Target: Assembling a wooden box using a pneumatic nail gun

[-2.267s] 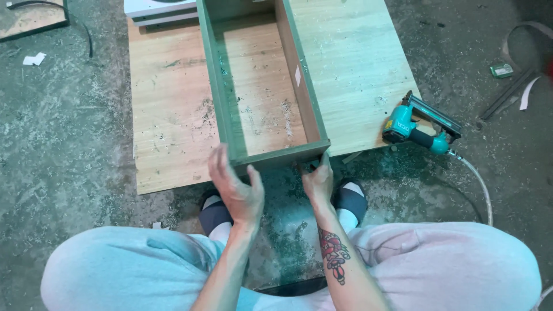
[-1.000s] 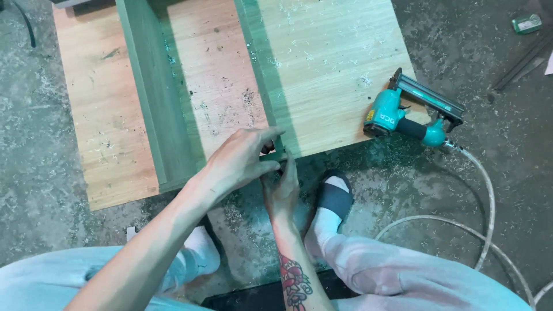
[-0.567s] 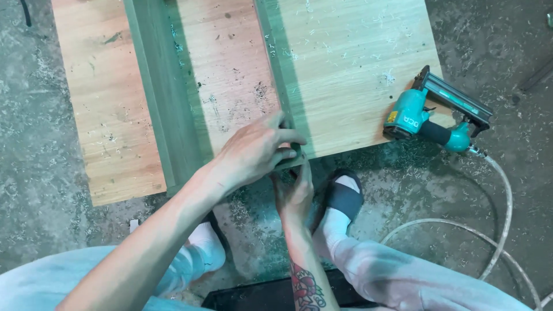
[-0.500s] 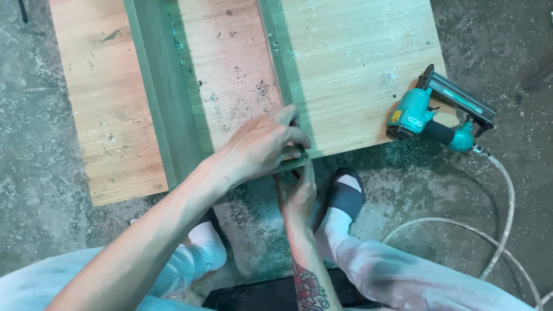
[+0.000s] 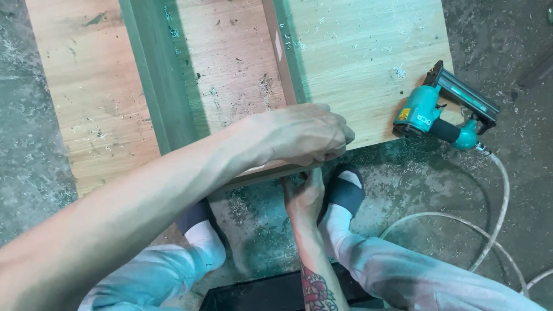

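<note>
The stiff, likely heavy wooden frame (image 5: 276, 86) is gripped at its near corner by the left hand (image 5: 296, 135) from above and the right hand (image 5: 304, 196) from below.

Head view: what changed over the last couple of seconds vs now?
The left hand moved from the frame's near left corner across to its right corner and now lies over that corner. The right hand stayed below the same corner, at the front edge. The view shifted and closed in. The nail gun is still on the board, untouched, hose trailing on the floor.
</note>
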